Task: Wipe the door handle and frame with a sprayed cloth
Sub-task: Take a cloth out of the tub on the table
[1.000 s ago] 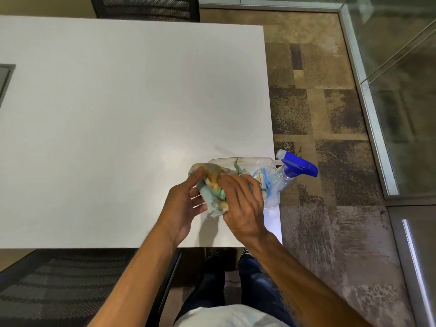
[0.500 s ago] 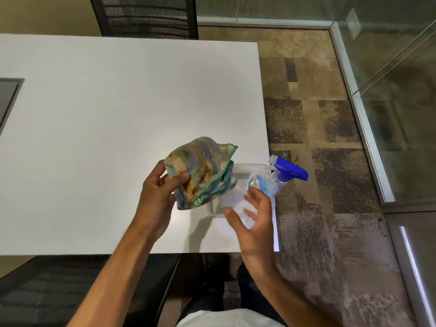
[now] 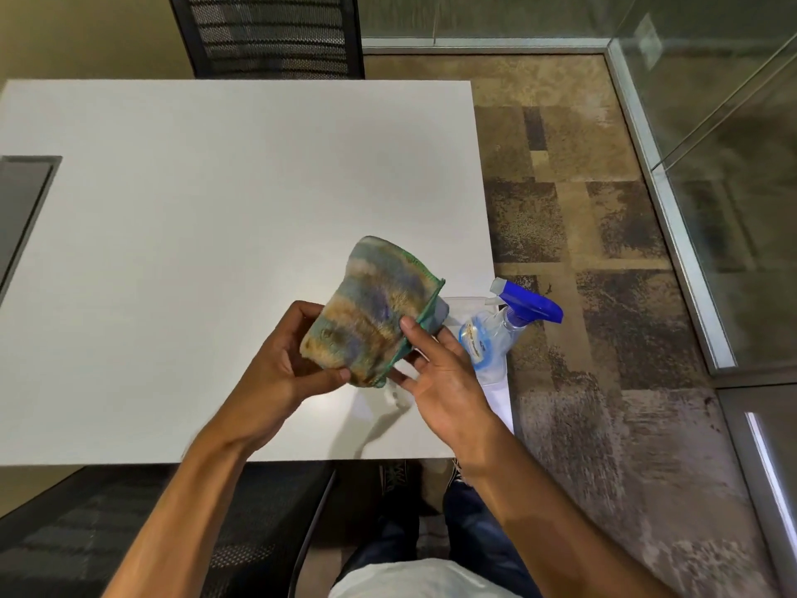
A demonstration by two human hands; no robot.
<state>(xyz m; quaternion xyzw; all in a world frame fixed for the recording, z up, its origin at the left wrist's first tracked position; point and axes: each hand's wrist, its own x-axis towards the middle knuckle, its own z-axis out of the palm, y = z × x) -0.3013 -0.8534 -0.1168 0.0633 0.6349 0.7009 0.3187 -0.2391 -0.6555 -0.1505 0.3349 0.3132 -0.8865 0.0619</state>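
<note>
- While the left hand pinches the folded cloth between thumb and fingers, the right hand is half open, fingertips on its green-stitched edge.
- The cloth hangs above the near right corner of the white table; it looks soft, light and floppy, so I'd grip it bunched across the fold, not by a corner.
- The spray bottle lies just right of the cloth at the table's edge; probably light, slick plastic, best taken by the neck.
</note>
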